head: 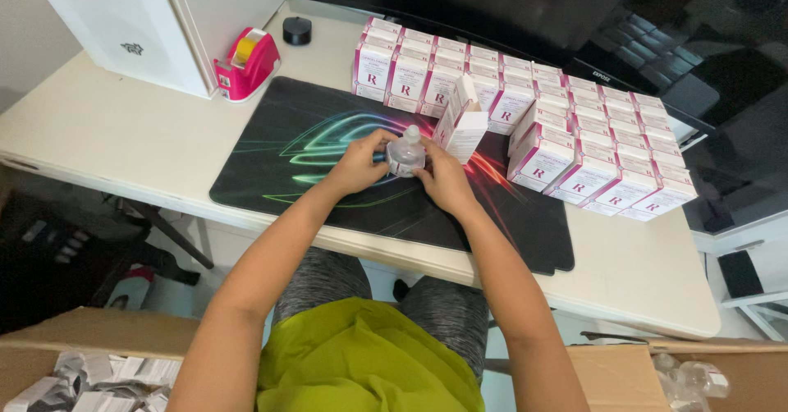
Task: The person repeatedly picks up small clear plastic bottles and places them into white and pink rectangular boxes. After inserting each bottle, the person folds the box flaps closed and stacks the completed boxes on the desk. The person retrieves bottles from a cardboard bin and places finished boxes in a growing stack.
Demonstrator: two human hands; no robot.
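My left hand (359, 164) and my right hand (444, 179) both grip a small clear plastic bottle (406, 153) with a white label, held just above a black desk mat (328, 141) with coloured streaks. Right behind the bottle stands one white and pink carton (462, 121) with its top flap open. Several rows of matching closed cartons (574, 133) fill the desk to the right and behind.
A pink tape dispenser (246, 63), a white box-shaped case (156, 18) and a small black round object (296, 30) sit at the back left. A dark monitor (460, 2) stands behind. Cardboard boxes flank my lap: folded leaflets (98, 379) left, clear bottles (689, 379) right.
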